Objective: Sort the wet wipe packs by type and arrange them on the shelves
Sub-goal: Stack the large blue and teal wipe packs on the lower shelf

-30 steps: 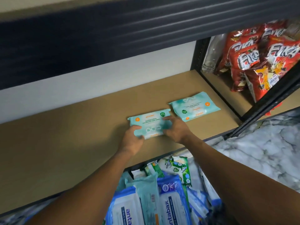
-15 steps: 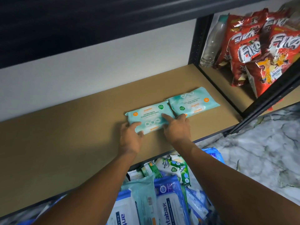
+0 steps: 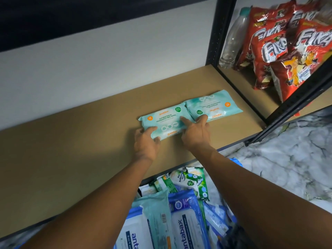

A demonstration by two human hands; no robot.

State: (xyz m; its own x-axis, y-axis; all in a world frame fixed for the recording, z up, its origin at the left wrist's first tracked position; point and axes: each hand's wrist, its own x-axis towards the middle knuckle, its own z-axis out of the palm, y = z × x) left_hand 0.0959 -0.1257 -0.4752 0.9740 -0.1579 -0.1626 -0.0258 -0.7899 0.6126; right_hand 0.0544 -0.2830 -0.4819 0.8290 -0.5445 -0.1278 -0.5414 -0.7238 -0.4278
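**On the shelf board, left of the black upright: squaring up two Guardian packs**

Head view. Left of the black upright (image 3: 221, 31), on the brown shelf board (image 3: 71, 150), I see two teal Guardian antibacterial wipe packs lying flat. The right Guardian pack (image 3: 213, 106) lies nearer the upright, its print upside down to me. The left Guardian pack (image 3: 165, 121) lies farther from it, and its end touches its twin. I cannot tell whether that end overlaps.

The left hand (image 3: 146, 142) holds the left pack's corner farthest from the upright, thumb on top. The right hand (image 3: 195, 133) grips nothing. Its forefinger presses on the left pack by the seam, and its other fingers rest at the right pack's near edge.

I judge the step to be closing up the pair. I would ease the left pack toward the upright with a light push, since soft packs buckle. The right hand can hold the seam down so neither end rides up. Then I would line both near edges up with the shelf's front lip.

Below the shelf, the Antabax packs (image 3: 185, 227) and a green pine pack (image 3: 190, 180) wait unsorted, so I reckon the task is at an early stage. Beyond the upright stand red snack bags (image 3: 287, 51) and a plastic bottle (image 3: 235, 38), which I would leave alone.
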